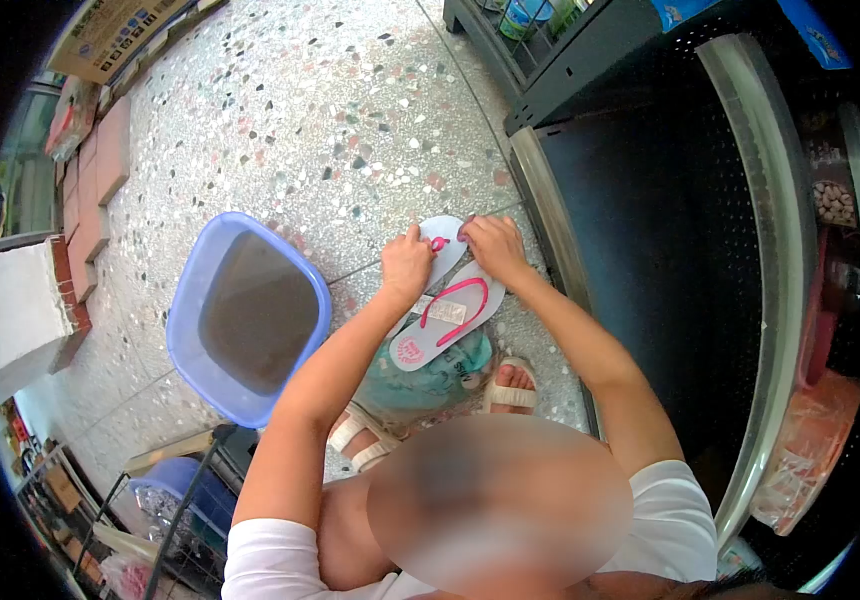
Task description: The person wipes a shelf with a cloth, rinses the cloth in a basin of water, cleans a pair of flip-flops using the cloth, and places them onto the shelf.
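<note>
A pair of pale flip-flops with pink straps is held out over the floor in front of my feet. The nearer flip-flop (465,318) lies across the other, with a white label under its strap and a pink print at one end. My left hand (407,262) is closed at the left edge of the farther flip-flop (442,228), by its pink strap. Around the right side of the pair's far end, my right hand (495,246) is closed, its fingertips at the sole's edge. Below the flip-flops lies a crumpled green plastic bag (425,375) with printed letters.
A blue basin (182,320) of murky water stands on the speckled floor (300,120) to the left. Dark shelving (640,270) rises along the right. A wire rack (165,530) is at lower left, a cardboard box (110,40) at upper left.
</note>
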Demonstrator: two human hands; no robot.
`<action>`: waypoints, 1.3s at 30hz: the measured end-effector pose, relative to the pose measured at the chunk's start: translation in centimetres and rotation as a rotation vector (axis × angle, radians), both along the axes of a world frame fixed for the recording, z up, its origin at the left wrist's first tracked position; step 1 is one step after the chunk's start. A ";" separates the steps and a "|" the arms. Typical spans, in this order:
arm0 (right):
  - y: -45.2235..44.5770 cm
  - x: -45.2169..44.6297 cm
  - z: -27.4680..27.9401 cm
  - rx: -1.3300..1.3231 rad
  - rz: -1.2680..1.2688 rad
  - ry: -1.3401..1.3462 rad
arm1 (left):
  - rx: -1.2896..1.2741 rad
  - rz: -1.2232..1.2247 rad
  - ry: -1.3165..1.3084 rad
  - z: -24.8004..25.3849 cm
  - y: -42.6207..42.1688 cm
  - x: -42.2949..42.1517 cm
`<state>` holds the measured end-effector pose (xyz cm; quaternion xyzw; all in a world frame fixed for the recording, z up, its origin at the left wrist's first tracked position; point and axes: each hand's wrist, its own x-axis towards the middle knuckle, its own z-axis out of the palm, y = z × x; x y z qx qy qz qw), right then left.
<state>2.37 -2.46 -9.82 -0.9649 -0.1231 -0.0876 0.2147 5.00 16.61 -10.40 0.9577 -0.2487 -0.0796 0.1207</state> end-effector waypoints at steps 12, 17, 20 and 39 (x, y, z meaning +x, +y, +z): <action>1.7 1.1 -1.1 0.034 -0.024 0.005 | -0.036 0.069 0.079 0.4 0.0 0.0; 3.6 -1.6 -0.9 -0.077 -0.016 0.046 | -0.030 0.065 0.048 0.0 0.0 -0.1; 5.3 -1.7 -1.2 -0.060 0.008 0.015 | 0.015 0.044 0.040 -0.4 0.2 0.2; 6.2 -2.3 -1.0 -0.015 -0.125 0.027 | -0.100 0.033 0.197 2.7 7.6 -7.1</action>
